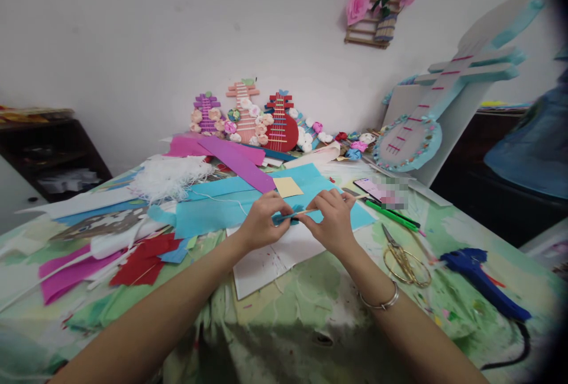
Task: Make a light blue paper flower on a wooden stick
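My left hand [265, 221] pinches a small strip of blue paper [284, 216] between thumb and fingers. My right hand [332, 218] is closed on a thin pale stick [362, 196], whose far end pokes out past the knuckles. The stick's other end meets the blue strip between my hands; whether the paper wraps fully round it I cannot tell. Beneath both hands lie large light-blue paper sheets [208, 215] and a white board [257, 271]. Just beyond my fingers rests a small yellow paper square [288, 187].
Gold-handled scissors [406, 263], a blue glue gun [483, 280] with its cord, a green cutter [393, 215] and a phone [370, 189] lie on the right. White shredded strands [168, 177] and red paper [146, 260] are at left. Several lute-shaped crafts [284, 129] line the wall.
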Demonstrator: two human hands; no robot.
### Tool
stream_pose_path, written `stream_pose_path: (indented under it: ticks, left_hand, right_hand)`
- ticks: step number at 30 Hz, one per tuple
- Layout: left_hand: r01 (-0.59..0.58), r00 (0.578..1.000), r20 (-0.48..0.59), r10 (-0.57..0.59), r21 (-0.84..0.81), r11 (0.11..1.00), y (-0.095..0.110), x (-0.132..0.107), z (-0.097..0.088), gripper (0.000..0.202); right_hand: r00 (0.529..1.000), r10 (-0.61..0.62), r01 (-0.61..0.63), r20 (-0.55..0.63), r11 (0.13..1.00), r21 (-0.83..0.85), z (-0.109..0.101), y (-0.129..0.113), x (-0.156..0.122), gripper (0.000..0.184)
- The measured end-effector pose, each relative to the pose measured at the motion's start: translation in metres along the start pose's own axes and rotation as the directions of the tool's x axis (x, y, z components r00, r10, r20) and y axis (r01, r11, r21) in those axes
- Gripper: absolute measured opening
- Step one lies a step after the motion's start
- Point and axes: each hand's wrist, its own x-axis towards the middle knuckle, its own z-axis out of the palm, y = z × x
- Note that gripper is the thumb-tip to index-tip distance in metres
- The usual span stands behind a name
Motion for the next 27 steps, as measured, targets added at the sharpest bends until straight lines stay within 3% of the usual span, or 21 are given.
stream_pose_path:
  ticks: [11,18,27]
  left_hand:
    - [0.035,0.992,0.124,-0.02,-0.125,0.992,-0.003,0.006,-0.009,0.012]
    - [0.052,0.993,0.114,-0.043,-0.078,0.996,-0.005,0.005,-0.005,0.01]
    - [0.004,0.989,0.147,0.0,-0.03,1.0,-0.01,0.006,-0.002,0.011]
  right_hand:
    - [1.0,-0.022,0.023,0.004,1.0,-0.019,0.004,0.003,-0.002,0.029]
    - [0.996,-0.023,0.024,0.09,1.0,-0.012,0.003,0.004,-0.001,0.025]
    - [0.995,-0.043,0.048,0.089,0.998,-0.051,0.0,0.001,0.0,0.026]
